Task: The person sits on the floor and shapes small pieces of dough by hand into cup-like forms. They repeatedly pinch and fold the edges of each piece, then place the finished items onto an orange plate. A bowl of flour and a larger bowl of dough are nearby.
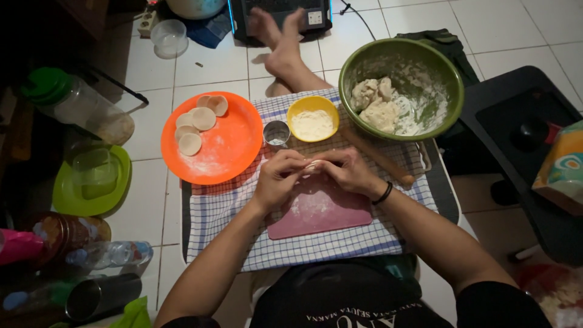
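Observation:
My left hand [278,179] and my right hand [348,172] meet above a pink cutting board [322,212], both pinching a small pale piece of dough [311,166] between the fingertips. The board lies on a blue-checked cloth [218,209] and is dusted with flour. An orange plate [234,146] to the left carries several round dough discs [197,121]. Behind my hands stand a small metal ring cutter [276,133] and a yellow bowl of flour [313,118]. A green bowl [364,61] at the right holds lumps of dough [379,103].
A wooden rolling pin [382,161] lies beside the green bowl. My bare feet [279,36] rest on the white tiled floor. At the left sit a clear jar with a green lid [79,106], a green plate with a container [91,179], bottles and a metal cup [100,294].

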